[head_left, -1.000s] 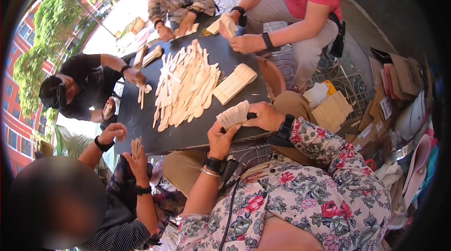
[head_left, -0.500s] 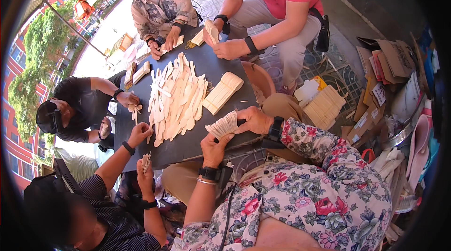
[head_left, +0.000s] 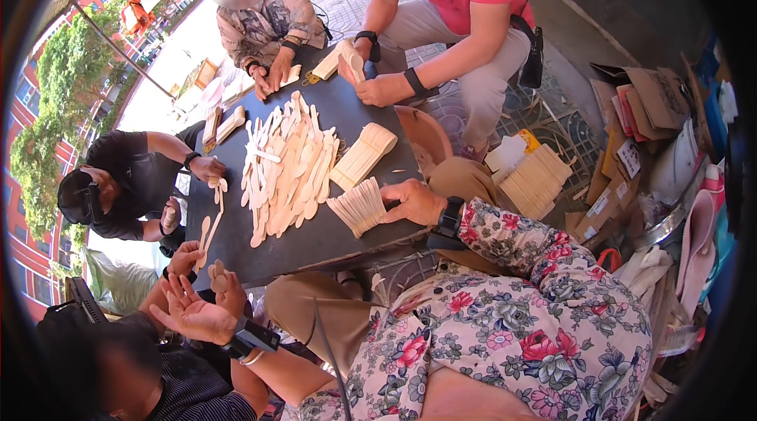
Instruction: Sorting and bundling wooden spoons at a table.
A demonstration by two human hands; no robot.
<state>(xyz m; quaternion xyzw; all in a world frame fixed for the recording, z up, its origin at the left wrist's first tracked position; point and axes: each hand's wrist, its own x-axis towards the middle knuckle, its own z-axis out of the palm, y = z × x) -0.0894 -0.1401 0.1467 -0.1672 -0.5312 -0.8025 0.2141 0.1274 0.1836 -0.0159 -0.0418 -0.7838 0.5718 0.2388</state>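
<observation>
My right hand (head_left: 416, 203) grips the right end of a fanned row of wooden spoons (head_left: 356, 208), which rests at the near right part of the dark table. My left hand (head_left: 194, 312) is off to the left, palm turned up and fingers spread, with nothing in it. Just behind it are a co-worker's hands, one holding a few wooden spoons (head_left: 218, 270); my fingers partly hide them. A big loose pile of wooden spoons (head_left: 288, 165) covers the middle of the table. Right of the pile lies a neat bundle of wooden spoons (head_left: 364, 156).
Several co-workers sit round the dark table (head_left: 236, 251), handling spoons. Small bundles (head_left: 230, 123) lie at its far left. An orange-brown tub (head_left: 426, 137) stands by the right edge. More stacked wooden pieces (head_left: 536, 180) and flattened cardboard (head_left: 658, 98) lie on the right.
My left hand has let go of the spoon row and swung left, opening beside the co-worker's hands. My right hand has lowered the row to the table, slightly left, still gripping it.
</observation>
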